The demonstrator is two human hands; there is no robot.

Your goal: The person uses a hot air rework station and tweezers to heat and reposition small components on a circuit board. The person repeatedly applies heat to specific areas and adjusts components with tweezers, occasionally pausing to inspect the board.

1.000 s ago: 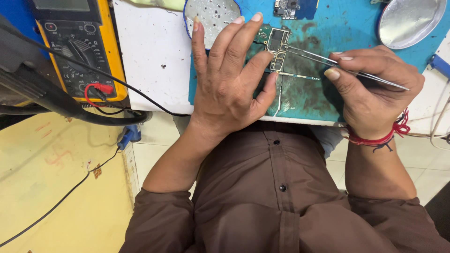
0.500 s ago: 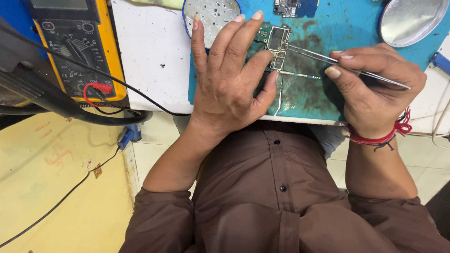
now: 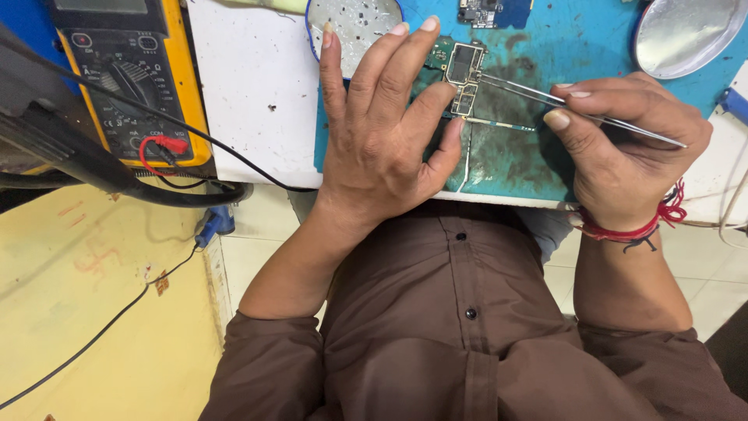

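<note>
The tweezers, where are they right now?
In the head view, the tweezers are in the right hand, tips on the small circuit board that the left hand steadies on the blue mat.

Barely a flicker here: the right hand (image 3: 623,144) nudges its thin metal tweezers (image 3: 545,99) a touch further left along the small green circuit board (image 3: 460,70), tips now at its metal shield, thumb sliding slightly forward

Left hand (image 3: 382,144) flat, right hand (image 3: 627,148) pinching

Blue mat (image 3: 592,47) — yellow multimeter (image 3: 128,86).
</note>
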